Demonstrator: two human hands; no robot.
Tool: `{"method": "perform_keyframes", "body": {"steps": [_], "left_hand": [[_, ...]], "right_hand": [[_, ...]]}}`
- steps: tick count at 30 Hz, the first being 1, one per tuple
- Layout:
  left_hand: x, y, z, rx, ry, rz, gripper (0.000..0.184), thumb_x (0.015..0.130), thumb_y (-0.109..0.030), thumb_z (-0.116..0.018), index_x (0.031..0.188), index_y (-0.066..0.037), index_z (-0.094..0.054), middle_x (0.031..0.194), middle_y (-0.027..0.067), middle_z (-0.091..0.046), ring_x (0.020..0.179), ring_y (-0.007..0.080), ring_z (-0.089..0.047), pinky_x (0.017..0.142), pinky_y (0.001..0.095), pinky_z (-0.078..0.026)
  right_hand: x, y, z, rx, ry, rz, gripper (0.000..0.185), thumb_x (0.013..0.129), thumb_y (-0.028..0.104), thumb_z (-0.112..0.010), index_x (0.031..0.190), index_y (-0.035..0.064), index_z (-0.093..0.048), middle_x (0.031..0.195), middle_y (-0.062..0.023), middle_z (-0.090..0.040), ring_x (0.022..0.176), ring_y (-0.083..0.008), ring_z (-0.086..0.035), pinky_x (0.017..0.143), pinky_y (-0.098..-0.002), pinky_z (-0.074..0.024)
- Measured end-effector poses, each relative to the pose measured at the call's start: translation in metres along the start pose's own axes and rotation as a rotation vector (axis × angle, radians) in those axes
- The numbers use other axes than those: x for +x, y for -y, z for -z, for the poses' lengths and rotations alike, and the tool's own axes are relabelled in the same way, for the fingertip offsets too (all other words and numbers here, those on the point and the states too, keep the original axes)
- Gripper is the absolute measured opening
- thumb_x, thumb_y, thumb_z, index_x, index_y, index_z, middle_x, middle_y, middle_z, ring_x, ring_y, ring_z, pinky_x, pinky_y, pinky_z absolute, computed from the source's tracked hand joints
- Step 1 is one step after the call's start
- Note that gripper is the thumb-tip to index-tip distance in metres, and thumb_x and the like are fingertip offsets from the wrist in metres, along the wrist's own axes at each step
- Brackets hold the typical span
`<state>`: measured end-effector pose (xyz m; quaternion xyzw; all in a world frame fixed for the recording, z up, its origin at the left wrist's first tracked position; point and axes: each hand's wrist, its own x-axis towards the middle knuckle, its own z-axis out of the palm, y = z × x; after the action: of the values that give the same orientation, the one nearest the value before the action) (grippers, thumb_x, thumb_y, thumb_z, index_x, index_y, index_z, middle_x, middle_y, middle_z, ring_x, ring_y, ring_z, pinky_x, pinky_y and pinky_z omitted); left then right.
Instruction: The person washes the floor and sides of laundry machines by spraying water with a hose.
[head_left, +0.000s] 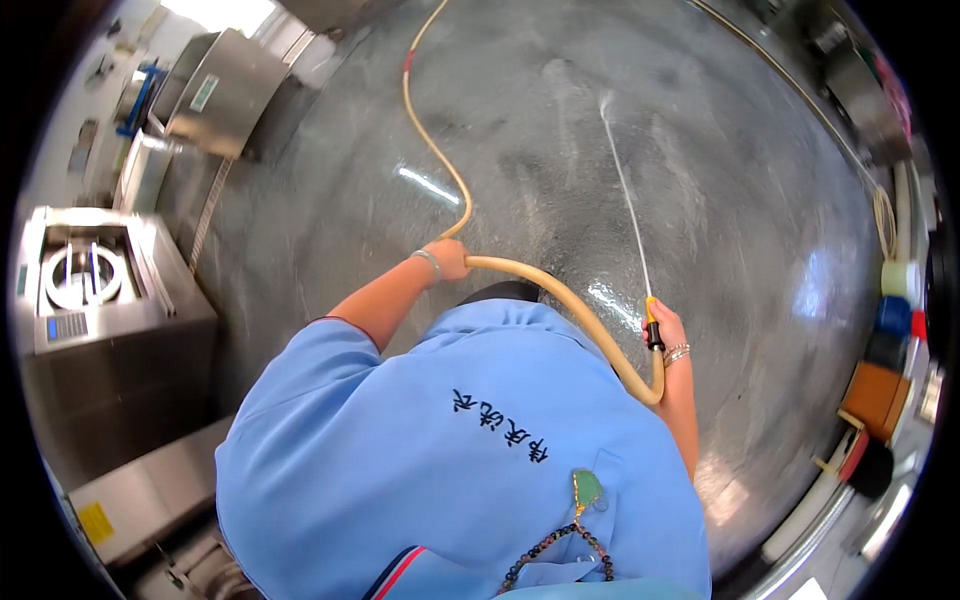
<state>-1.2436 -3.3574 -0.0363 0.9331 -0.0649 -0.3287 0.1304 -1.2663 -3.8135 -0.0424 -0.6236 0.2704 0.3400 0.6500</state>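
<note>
My left hand (449, 258) is closed round a beige water hose (540, 277), left of my body. From there the hose loops in front of me to my right hand (670, 326). That hand grips a black and yellow spray nozzle (654, 325) fixed to the hose end. A thin white jet of water (627, 195) shoots forward from the nozzle and strikes the wet grey floor (540, 150). Beyond my left hand the hose winds away over the floor to the far edge of view.
At left stands a steel machine (110, 290) with a round opening, and behind it a steel cabinet (225, 90). A drain grating (210, 215) runs beside them. Along the right wall are a coiled hose (885, 225), a blue container (893, 315) and a brown box (875, 400).
</note>
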Motion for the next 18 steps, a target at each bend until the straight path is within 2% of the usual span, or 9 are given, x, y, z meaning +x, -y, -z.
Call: {"method": "perform_keyframes", "body": {"steps": [2,5,9,14,16,18], "left_hand": [[-0.007,0.011,-0.015,-0.061,0.025,0.054,0.026,0.071,-0.030,-0.051,0.075,-0.008,-0.064,0.075,0.0154,-0.061,0.074,0.0318,-0.058,0.071,0.0397,-0.046],[-0.022,0.018,-0.023,-0.089,0.031,0.101,0.025,0.070,-0.029,-0.052,0.075,-0.008,-0.064,0.075,0.0148,-0.062,0.074,0.0310,-0.059,0.071,0.0390,-0.046],[-0.039,0.049,-0.060,-0.076,-0.020,0.143,0.024,0.069,-0.028,-0.053,0.075,-0.008,-0.064,0.075,0.0142,-0.062,0.073,0.0304,-0.059,0.071,0.0379,-0.046],[-0.026,0.058,-0.034,-0.116,0.045,0.192,0.023,0.070,-0.027,-0.052,0.076,-0.008,-0.064,0.077,0.0148,-0.062,0.075,0.0316,-0.058,0.072,0.0390,-0.046],[-0.017,0.056,-0.032,-0.117,0.044,0.174,0.023,0.070,-0.027,-0.052,0.077,-0.008,-0.064,0.078,0.0152,-0.062,0.077,0.0322,-0.058,0.073,0.0397,-0.046],[-0.009,0.053,-0.028,-0.092,0.014,0.163,0.023,0.071,-0.027,-0.051,0.078,-0.009,-0.064,0.080,0.0157,-0.061,0.078,0.0326,-0.058,0.072,0.0404,-0.046]], "right_hand": [[0.004,0.006,-0.005,-0.029,-0.006,-0.021,0.038,0.083,0.027,-0.052,0.118,0.0147,-0.045,0.056,-0.0038,-0.052,0.040,-0.0121,-0.050,0.033,-0.0258,-0.0399],[0.015,0.008,-0.006,0.071,-0.163,0.071,0.047,0.081,0.019,-0.055,0.125,0.0156,-0.039,0.056,-0.0046,-0.051,0.040,-0.0134,-0.050,0.034,-0.0271,-0.0410],[0.012,-0.004,-0.014,0.144,-0.215,0.144,0.040,0.081,0.022,-0.054,0.117,0.0112,-0.043,0.057,-0.0047,-0.051,0.041,-0.0132,-0.050,0.033,-0.0254,-0.0405],[0.034,0.025,-0.017,-0.077,-0.051,-0.044,0.041,0.081,0.022,-0.054,0.119,0.0120,-0.041,0.056,-0.0047,-0.051,0.040,-0.0130,-0.049,0.034,-0.0253,-0.0416],[0.028,0.027,-0.016,-0.056,-0.055,-0.007,0.042,0.082,0.022,-0.053,0.120,0.0121,-0.040,0.057,-0.0050,-0.051,0.041,-0.0131,-0.050,0.034,-0.0256,-0.0417],[0.016,0.027,-0.020,0.135,-0.200,0.118,0.043,0.082,0.022,-0.053,0.121,0.0123,-0.040,0.057,-0.0051,-0.051,0.041,-0.0132,-0.049,0.034,-0.0256,-0.0413]]}}
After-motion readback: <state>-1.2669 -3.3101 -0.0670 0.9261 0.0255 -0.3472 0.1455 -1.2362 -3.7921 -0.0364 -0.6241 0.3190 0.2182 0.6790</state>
